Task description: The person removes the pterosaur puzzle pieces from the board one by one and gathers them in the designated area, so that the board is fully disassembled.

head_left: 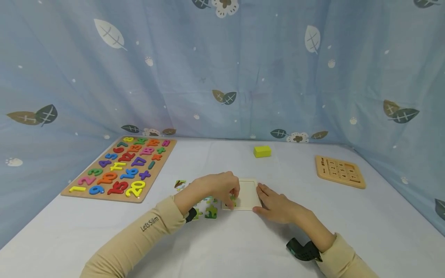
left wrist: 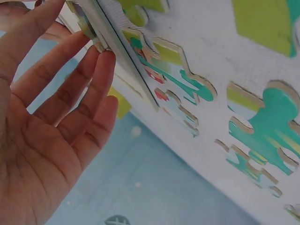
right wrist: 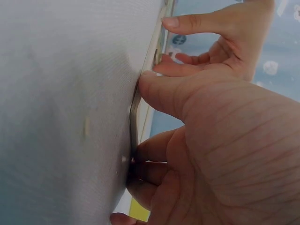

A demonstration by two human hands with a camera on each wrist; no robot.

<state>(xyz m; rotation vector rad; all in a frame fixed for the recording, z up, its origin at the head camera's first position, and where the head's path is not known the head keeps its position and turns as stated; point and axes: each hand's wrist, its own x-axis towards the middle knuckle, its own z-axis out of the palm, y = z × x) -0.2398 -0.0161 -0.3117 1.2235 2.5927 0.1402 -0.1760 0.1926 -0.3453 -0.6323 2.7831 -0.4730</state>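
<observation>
A pale square puzzle tray lies flat on the table. My left hand reaches over its left side, thumb and fingertips at a green jigsaw piece in the near left corner; the fingers partly cover it. In the left wrist view, the fingertips touch a piece at the tray. At the tray's right edge, my right hand holds the frame, its thumb at the near corner and its fingers along the side. Loose jigsaw pieces in green and teal lie left of the tray, some hidden behind the left forearm.
A wooden number board with colourful digits lies at the left. Beyond the tray stands a yellow-green block. To the right is a small wooden number-slide board. A blue patterned curtain closes off the back.
</observation>
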